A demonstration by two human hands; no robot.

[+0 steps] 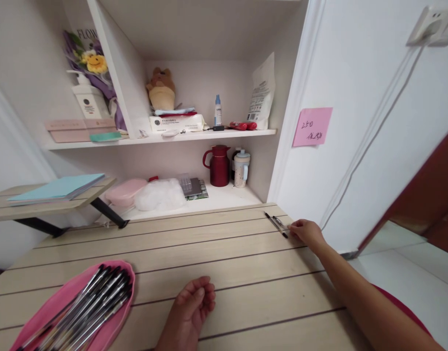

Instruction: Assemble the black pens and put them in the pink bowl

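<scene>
Two thin pens lie side by side near the table's right end: a longer black-tipped pen [276, 224] and a shorter clear pen [279, 223] with a dark clip. My right hand [307, 234] rests at the shorter one's near end, thumb and fingers pinched together there; the fingertips cover that end. My left hand [190, 312] lies over the table's front middle, fingers curled in and thumb against them, with nothing seen inside. To its left, a pink tray [131, 273] holds several clear-barrelled pens [92, 307] with black caps, lying in a bundle.
A small raised stand [95, 190] at left carries blue paper folders [59, 187]. Behind the table, a white shelf [194, 139] holds a spray bottle [218, 112] and wipes [176, 123]. Below are a red jug [219, 165] and a cup [241, 168]. A cable [370, 131] hangs at right.
</scene>
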